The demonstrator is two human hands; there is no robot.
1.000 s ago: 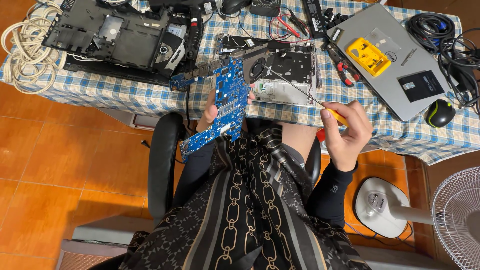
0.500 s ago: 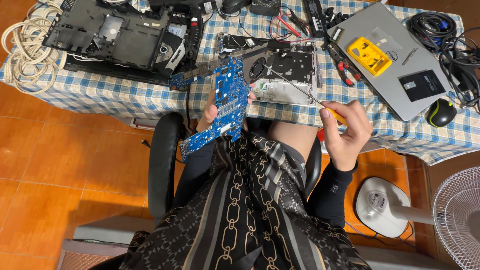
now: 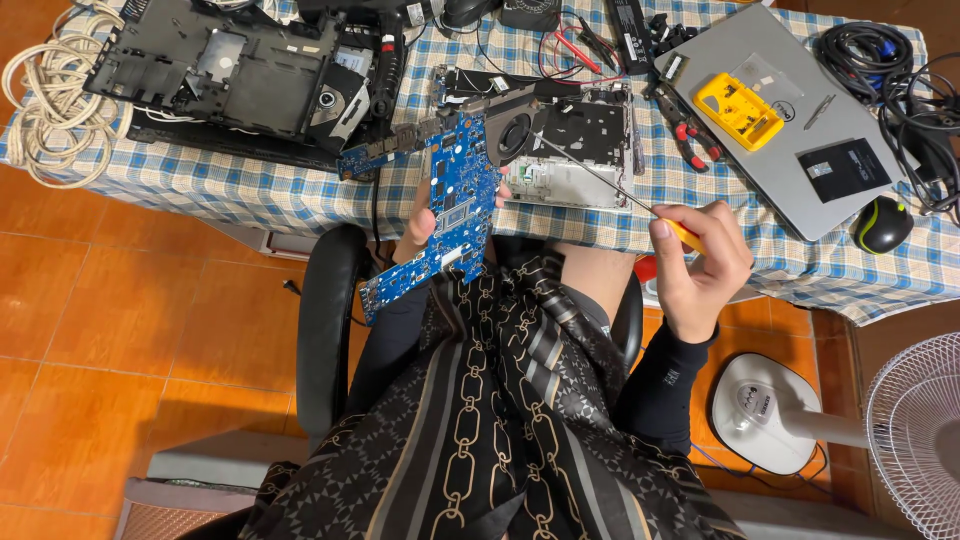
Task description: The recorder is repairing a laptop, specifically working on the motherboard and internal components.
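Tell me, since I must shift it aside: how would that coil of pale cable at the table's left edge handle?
The pale cable coil is probably floppy: its loops lie loose and uneven. Part overhangs the checked tablecloth, so a push might send it off. Lifted by one loop, it would likely sag and unravel.

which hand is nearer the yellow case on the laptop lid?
Right. The right hand, gripping a screwdriver, sits below the yellow case. The left hand holds the blue circuit board, farther left.

Blue circuit board; orange-handled screwdriver; blue-and-white checked cloth on the surface; yellow plastic case on the grey laptop.
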